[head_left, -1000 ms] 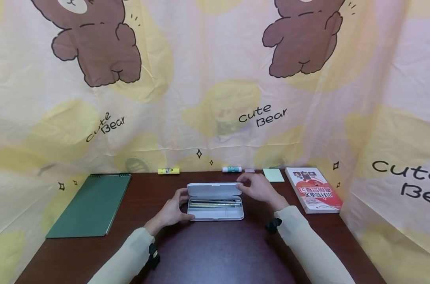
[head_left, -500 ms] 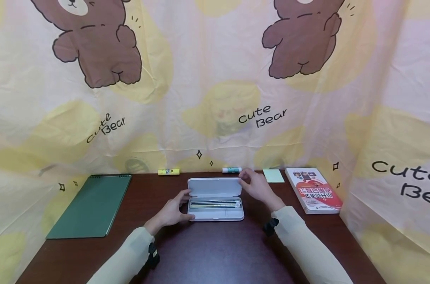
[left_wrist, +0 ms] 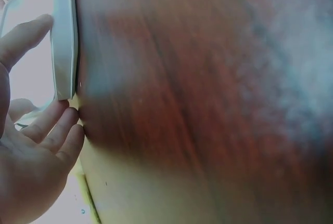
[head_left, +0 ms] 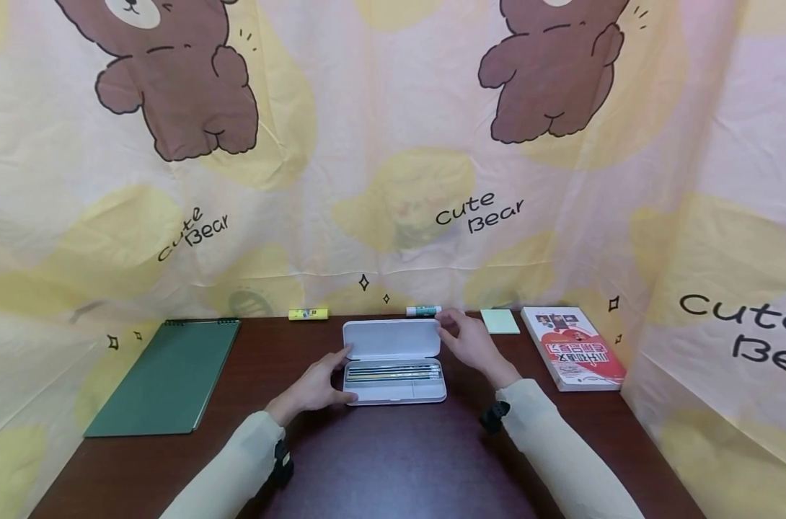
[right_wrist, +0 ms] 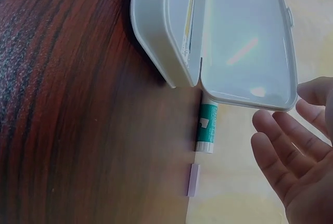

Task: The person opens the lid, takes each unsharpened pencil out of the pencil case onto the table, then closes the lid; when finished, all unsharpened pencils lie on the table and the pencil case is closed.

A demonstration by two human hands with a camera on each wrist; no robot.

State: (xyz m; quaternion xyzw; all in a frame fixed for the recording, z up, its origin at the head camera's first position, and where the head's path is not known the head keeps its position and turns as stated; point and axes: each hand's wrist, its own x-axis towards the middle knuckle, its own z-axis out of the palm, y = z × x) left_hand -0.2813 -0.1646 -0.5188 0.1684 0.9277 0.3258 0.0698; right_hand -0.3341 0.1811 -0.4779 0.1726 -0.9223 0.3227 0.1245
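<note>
The wording "Cute Bear" is printed twice on the patterned cloth behind the far edge of the table, and again, cut off, beyond its right edge. Inverted characters on the book near the table's far right corner, and lettering on the green-labelled tube and yellow tube along the far edge, are too small to read.

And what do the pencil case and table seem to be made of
Pencil case: probably glossy hard plastic, though coated metal is possible; its lid shows bright reflections. Table: wood or wood-look laminate, with a sheen over dark reddish grain.
</note>
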